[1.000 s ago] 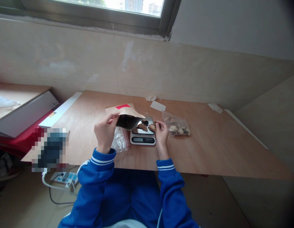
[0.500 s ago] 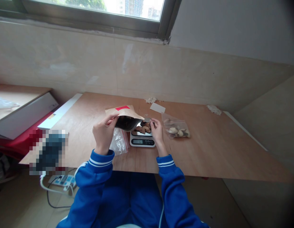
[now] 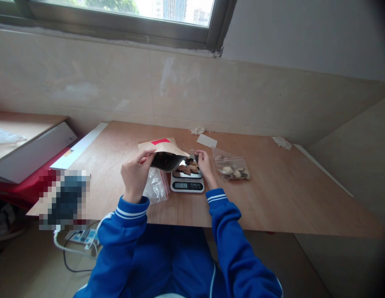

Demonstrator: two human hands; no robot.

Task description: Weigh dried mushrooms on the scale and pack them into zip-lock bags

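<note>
My left hand [image 3: 134, 174] is closed on the upper edge of a brown kraft paper pouch [image 3: 167, 145] with a red label. The pouch lies tilted on its side, its dark mouth facing me and the scale. Beside it, a small white digital kitchen scale [image 3: 187, 186] bears several brown dried pieces [image 3: 189, 168] on its shiny plate. Over the plate's right back edge, my right hand [image 3: 205, 167] pinches a small dark dried piece [image 3: 196, 158]. An empty-looking clear zip bag [image 3: 156, 186] lies left of the scale, partly under the pouch.
Right of the scale lies a clear zip bag of pale dried pieces [image 3: 232, 170]. Toward the wall are a white card [image 3: 207, 140] and crumpled white tissue [image 3: 197, 130], with more tissue [image 3: 282, 142] farther right. A blurred-out dark object [image 3: 66, 198] sits at the left table edge, with a power strip [image 3: 83, 236] below.
My right hand has lifted slightly up and back from the brown pieces, a dark piece now showing at its fingertips. The left hand and pouch have hardly moved.
</note>
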